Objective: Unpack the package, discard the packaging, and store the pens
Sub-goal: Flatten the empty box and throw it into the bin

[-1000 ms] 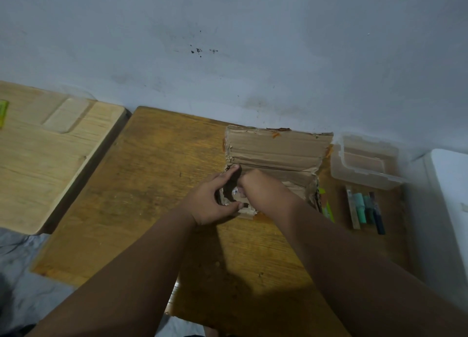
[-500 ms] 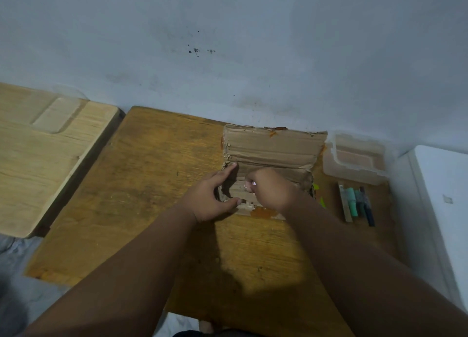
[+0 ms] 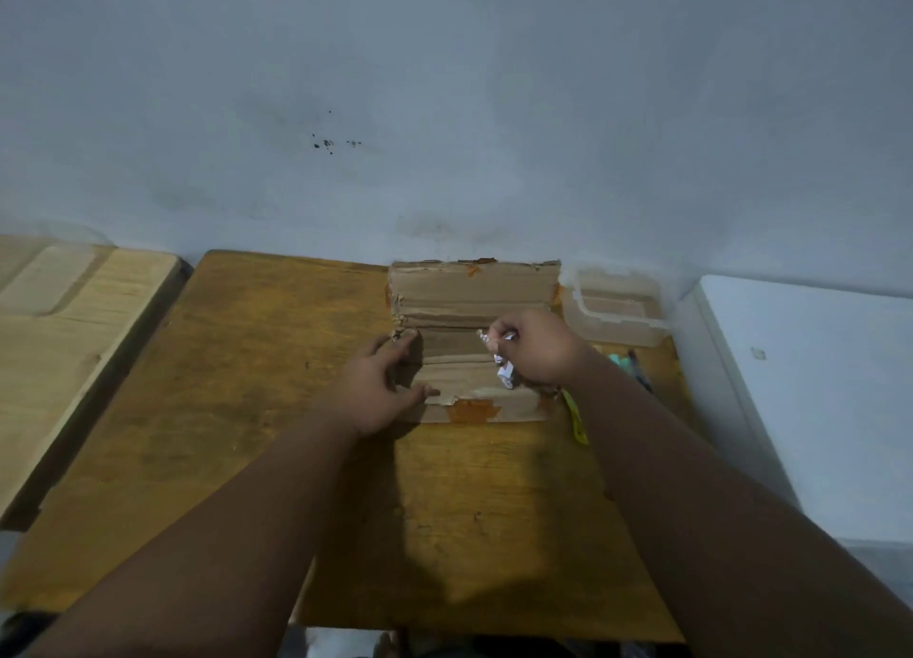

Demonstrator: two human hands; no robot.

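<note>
Down on the brown wooden table [image 3: 276, 410], hard against the pale wall [image 3: 444, 89]: a torn cardboard package [image 3: 469, 296], flaps laid open, orange tape scraps along its near edge. Left hand [image 3: 378, 390] planted at the package's left side, fingers spread, thumb down on the near flap, forefinger up against the ragged left edge; bracing, not clutching anything. Right hand [image 3: 538, 348] closed into a loose fist over the right half of the cardboard, pinching a crumpled scrap of white paper [image 3: 503, 368] that pokes out between fingers and hangs below the knuckles. What else sits inside that fist, impossible to tell.

Over to the right, a clear plastic storage box [image 3: 615, 306] up against the wall, just beside the package. In front of it, pens [image 3: 623, 361] lying on the table, mostly hidden behind the right wrist; a teal one and a dark one just peeking out. A yellow-green pen [image 3: 575, 417] lying along the inner side of the right forearm, near the package's front right corner.

Far left, a lighter wooden board [image 3: 64, 341] alongside the table. Far right, a white surface [image 3: 815, 385] butting up next to the table's edge. Both forearms bare, reaching in from the bottom.
</note>
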